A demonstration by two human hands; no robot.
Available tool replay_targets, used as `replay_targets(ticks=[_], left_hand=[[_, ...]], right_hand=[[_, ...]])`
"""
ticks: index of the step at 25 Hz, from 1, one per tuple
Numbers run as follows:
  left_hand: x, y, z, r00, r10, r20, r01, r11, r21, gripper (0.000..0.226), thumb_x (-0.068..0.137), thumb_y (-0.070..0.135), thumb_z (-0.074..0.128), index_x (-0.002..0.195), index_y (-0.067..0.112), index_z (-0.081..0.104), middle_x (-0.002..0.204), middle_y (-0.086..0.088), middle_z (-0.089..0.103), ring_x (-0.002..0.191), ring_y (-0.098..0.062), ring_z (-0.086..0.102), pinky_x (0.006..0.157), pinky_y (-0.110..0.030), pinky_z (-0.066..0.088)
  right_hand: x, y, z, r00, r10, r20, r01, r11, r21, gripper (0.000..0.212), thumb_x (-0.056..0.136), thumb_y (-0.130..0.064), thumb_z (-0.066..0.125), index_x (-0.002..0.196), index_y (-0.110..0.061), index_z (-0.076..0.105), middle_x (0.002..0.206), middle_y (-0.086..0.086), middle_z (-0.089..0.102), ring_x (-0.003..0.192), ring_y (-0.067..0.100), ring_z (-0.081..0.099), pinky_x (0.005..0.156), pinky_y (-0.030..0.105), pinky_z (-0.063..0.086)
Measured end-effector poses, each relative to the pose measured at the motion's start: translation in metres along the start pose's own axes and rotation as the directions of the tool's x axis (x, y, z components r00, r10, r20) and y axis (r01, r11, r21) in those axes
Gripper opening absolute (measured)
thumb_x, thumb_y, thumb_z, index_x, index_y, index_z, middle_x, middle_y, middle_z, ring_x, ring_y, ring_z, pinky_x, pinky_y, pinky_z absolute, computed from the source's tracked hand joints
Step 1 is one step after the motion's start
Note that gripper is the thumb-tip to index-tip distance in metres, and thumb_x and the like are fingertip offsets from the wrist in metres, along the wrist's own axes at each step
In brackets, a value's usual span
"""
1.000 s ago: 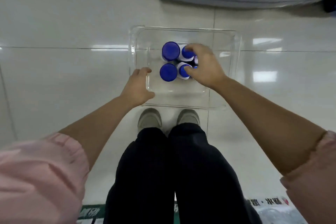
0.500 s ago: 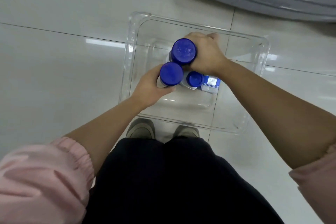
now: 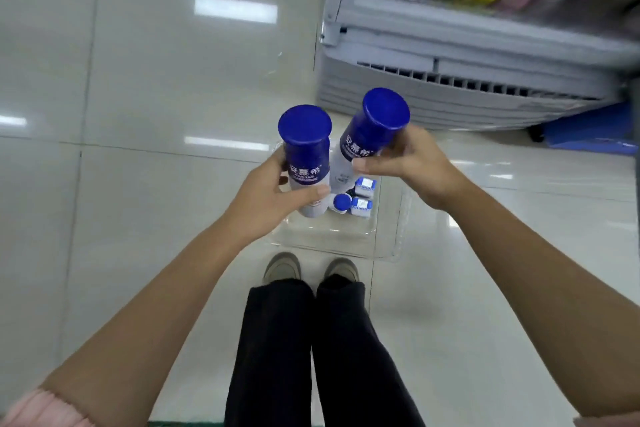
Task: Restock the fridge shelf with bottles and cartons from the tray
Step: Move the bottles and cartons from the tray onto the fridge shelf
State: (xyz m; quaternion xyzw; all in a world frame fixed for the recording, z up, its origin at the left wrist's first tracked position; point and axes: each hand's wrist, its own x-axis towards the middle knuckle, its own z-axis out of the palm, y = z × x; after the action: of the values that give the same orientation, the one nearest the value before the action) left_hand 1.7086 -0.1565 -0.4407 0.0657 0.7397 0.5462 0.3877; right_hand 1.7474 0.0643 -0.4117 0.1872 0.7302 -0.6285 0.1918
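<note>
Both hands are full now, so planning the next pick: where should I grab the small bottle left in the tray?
Probably from above, by the small bottle's blue cap: it stands upright, with cartons close on its right.

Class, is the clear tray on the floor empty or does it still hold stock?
Not empty: the tray holds a small bottle and cartons.

The fridge shelf [image 3: 485,10] is cut by the top edge; the tray [image 3: 388,239] is partly hidden behind both hands.
</note>
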Motion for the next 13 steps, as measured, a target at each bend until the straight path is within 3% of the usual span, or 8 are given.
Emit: replay_targets(ticks=[3,7,13], left_hand=[[-0.037,0.114,-0.019,0.993,0.112,0.03,-0.111,0.992,-0.054,0.05,0.073,0.033,0.074,0.111,0.052,0.047,0.11,0.028,0.064,0.103,0.007,0.06,0.08,-0.013,0.048],[-0.077,0.255,-0.043,0.964,0.265,0.015,-0.265,0.963,-0.041,0.05,0.07,0.038,0.071,0.112,0.052,0.048,0.112,0.028,0.064,0.101,0.003,0.062,0.081,-0.019,0.051],[-0.132,0.429,-0.063,0.865,0.501,-0.027,-0.501,0.865,0.027,0.047,0.065,0.045,0.078,0.103,0.05,0.052,0.095,0.035,0.066,0.088,0.009,0.064,0.063,-0.006,0.048]], right_hand=[[-0.046,-0.092,-0.015,0.993,-0.114,-0.009,0.114,0.981,0.159,0.039,0.075,-0.012,0.07,0.11,-0.025,0.058,0.107,-0.001,0.067,0.1,0.014,0.064,0.083,0.027,0.053],[-0.1,-0.211,-0.033,0.949,-0.291,-0.124,0.313,0.915,0.254,0.038,0.081,-0.018,0.065,0.116,-0.033,0.057,0.113,-0.01,0.065,0.108,0.01,0.058,0.091,0.028,0.05],[-0.174,-0.363,-0.063,0.807,-0.483,-0.34,0.573,0.78,0.251,0.044,0.081,-0.022,0.065,0.123,-0.021,0.051,0.111,-0.004,0.065,0.105,0.016,0.061,0.083,0.031,0.053]])
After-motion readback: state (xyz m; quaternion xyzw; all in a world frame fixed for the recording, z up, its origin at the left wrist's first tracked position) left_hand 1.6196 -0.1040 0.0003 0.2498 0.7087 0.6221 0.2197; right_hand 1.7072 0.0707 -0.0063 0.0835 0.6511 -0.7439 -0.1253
